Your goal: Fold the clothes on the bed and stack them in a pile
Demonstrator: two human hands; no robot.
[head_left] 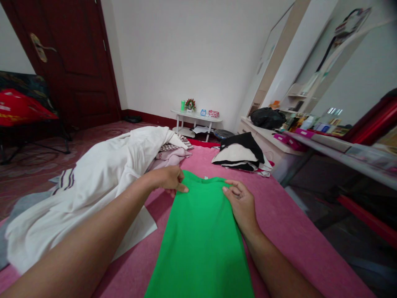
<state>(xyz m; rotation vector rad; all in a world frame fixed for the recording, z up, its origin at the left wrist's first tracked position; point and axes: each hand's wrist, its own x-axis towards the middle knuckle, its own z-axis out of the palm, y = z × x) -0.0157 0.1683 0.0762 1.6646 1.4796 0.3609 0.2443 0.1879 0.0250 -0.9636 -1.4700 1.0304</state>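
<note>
A bright green garment (204,231) lies stretched toward me over the pink bed cover (288,231), its narrow top edge at the far end and its lower part running out of view. A small white tag shows at the middle of that top edge. My left hand (170,180) pinches the garment's top left corner between thumb and fingers. At the top right corner, my right hand (243,203) grips the cloth the same way, thumb on top. Just left of my left hand is a heap of clothes with a white garment (105,165) uppermost.
Beyond the green garment sits a folded black and cream pile (240,152). A small white table (197,116) stands by the wall. To the right are a cluttered dresser (263,132) and a grey-edged table (347,155). A chair with a red bag (25,108) is at the left.
</note>
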